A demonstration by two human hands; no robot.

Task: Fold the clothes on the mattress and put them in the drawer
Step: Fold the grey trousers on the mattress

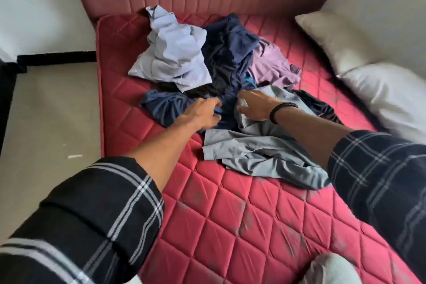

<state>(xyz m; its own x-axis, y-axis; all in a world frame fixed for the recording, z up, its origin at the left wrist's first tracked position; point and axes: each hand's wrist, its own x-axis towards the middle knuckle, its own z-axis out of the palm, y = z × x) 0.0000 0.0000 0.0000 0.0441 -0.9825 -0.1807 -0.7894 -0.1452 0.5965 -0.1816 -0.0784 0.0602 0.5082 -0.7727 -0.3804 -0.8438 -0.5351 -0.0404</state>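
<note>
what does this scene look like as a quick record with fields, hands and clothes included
surface: red quilted mattress
clothes: unfolded pile; crumpled light blue shirt at the far left, dark navy garment in the middle, lilac garment at the right, grey-blue shirt nearest
left hand: fingers curled into the navy fabric
right hand: on the grey-blue shirt, grip unclear
pillows: two white pillows at the right edge
folded so far: nothing
drawer: not in view
</note>
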